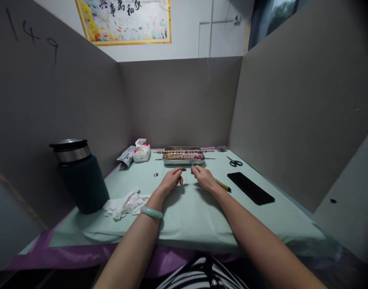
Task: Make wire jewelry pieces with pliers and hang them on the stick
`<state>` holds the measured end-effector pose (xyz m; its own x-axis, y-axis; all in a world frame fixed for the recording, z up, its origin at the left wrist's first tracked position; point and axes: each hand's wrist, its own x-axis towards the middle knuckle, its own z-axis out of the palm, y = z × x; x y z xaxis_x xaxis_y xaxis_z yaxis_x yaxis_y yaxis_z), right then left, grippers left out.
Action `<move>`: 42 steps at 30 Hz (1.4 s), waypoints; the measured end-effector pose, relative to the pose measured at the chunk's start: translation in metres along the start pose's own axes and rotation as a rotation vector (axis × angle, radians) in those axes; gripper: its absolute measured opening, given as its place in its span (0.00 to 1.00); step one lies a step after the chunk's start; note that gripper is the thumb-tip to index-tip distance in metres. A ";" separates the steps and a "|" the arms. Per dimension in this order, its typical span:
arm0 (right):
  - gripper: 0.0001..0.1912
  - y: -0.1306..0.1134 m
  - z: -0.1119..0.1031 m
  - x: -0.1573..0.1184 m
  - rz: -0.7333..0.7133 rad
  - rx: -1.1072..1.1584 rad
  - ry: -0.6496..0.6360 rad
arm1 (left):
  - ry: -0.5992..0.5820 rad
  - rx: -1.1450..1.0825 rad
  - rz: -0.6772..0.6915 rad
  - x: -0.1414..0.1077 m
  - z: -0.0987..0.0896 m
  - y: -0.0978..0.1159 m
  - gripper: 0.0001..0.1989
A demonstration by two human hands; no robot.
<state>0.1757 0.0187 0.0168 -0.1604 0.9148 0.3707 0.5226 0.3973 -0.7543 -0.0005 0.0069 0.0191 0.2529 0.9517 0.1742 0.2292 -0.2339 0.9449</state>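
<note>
My left hand (172, 179) is held just above the cloth, index finger reaching right and the other fingers curled. A faint thin line runs down near its fingertips; whether it is a thread in the hand I cannot make out. My right hand (204, 178) is closed around a thin metal tool (191, 163), perhaps tweezers, whose tip points at the tray. Just beyond both hands stands a metal tray (184, 162) with small red and gold beads. Beaded sticks (184, 151) lie across its top. A small ring-like piece (156, 174) rests left of my left hand.
A dark green flask (83, 180) and crumpled white tissue (126, 204) are at left. Behind them sit a tissue pack (141, 152) and a crumpled packet (126, 156). To the right lie scissors (234, 162), a black phone (250, 188) and a yellow-handled tool (223, 185). Grey partitions (180, 100) enclose the table.
</note>
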 end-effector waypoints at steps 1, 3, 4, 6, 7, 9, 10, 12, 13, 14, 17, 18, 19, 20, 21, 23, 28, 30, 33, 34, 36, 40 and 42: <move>0.20 -0.001 0.001 -0.001 -0.047 -0.140 0.005 | 0.007 0.000 0.010 0.001 0.000 -0.001 0.21; 0.20 -0.003 0.002 -0.004 -0.099 -0.317 -0.014 | 0.032 -0.002 0.028 0.002 -0.001 -0.003 0.21; 0.20 -0.004 0.003 -0.005 -0.105 -0.364 -0.030 | 0.043 -0.002 0.034 0.003 -0.001 -0.004 0.21; 0.21 -0.005 0.005 -0.007 -0.105 -0.415 -0.055 | 0.052 -0.004 0.039 0.003 -0.002 -0.004 0.20; 0.21 -0.006 0.005 -0.007 -0.107 -0.427 -0.061 | 0.051 -0.005 0.041 0.003 -0.002 -0.005 0.20; 0.21 -0.006 0.006 -0.007 -0.115 -0.439 -0.068 | 0.047 -0.010 0.043 0.003 -0.002 -0.004 0.20; 0.21 -0.006 0.006 -0.007 -0.121 -0.443 -0.069 | 0.047 -0.014 0.043 0.003 -0.002 -0.004 0.20; 0.20 -0.005 0.006 -0.007 -0.134 -0.447 -0.071 | 0.049 -0.022 0.041 0.002 -0.001 -0.003 0.20; 0.20 -0.005 0.006 -0.007 -0.139 -0.449 -0.071 | 0.051 -0.025 0.038 0.002 -0.001 -0.003 0.20; 0.20 -0.005 0.006 -0.007 -0.144 -0.450 -0.071 | 0.053 -0.028 0.035 0.002 -0.001 -0.003 0.20; 0.20 -0.005 0.006 -0.008 -0.153 -0.447 -0.077 | 0.057 -0.042 0.035 0.002 -0.001 -0.002 0.20; 0.20 -0.005 0.006 -0.008 -0.153 -0.447 -0.080 | 0.057 -0.047 0.034 0.002 -0.001 -0.002 0.20; 0.20 -0.005 0.006 -0.008 -0.152 -0.447 -0.083 | 0.056 -0.051 0.032 0.001 -0.001 -0.001 0.20; 0.20 -0.006 0.006 -0.008 -0.150 -0.448 -0.085 | 0.054 -0.053 0.030 0.001 -0.001 -0.001 0.21; 0.20 -0.006 0.006 -0.008 -0.147 -0.450 -0.087 | 0.052 -0.055 0.027 0.001 -0.001 -0.001 0.21; 0.20 -0.006 0.006 -0.008 -0.147 -0.457 -0.087 | 0.049 -0.058 0.024 0.001 -0.001 0.000 0.21; 0.20 -0.005 0.007 -0.008 -0.162 -0.491 -0.086 | 0.053 -0.062 0.018 0.003 -0.002 -0.003 0.21; 0.21 -0.004 0.007 -0.008 -0.156 -0.500 -0.085 | 0.052 -0.059 0.026 0.004 -0.002 -0.006 0.21; 0.21 -0.004 0.008 -0.007 -0.144 -0.518 -0.085 | 0.053 -0.053 0.034 0.004 -0.002 -0.008 0.21; 0.21 -0.004 0.008 -0.007 -0.141 -0.526 -0.087 | 0.055 -0.052 0.030 0.004 -0.002 -0.008 0.21; 0.21 -0.004 0.009 -0.007 -0.138 -0.541 -0.092 | 0.058 -0.049 0.019 0.004 -0.002 -0.007 0.21; 0.21 -0.004 0.009 -0.008 -0.134 -0.566 -0.087 | 0.057 -0.046 0.006 0.004 -0.001 -0.005 0.21; 0.21 -0.004 0.010 -0.009 -0.131 -0.582 -0.078 | 0.058 -0.049 -0.005 0.003 -0.001 -0.005 0.22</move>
<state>0.1671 0.0100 0.0110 -0.3036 0.8725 0.3829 0.8633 0.4219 -0.2769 -0.0015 0.0115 0.0153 0.1967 0.9630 0.1842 0.1833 -0.2207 0.9580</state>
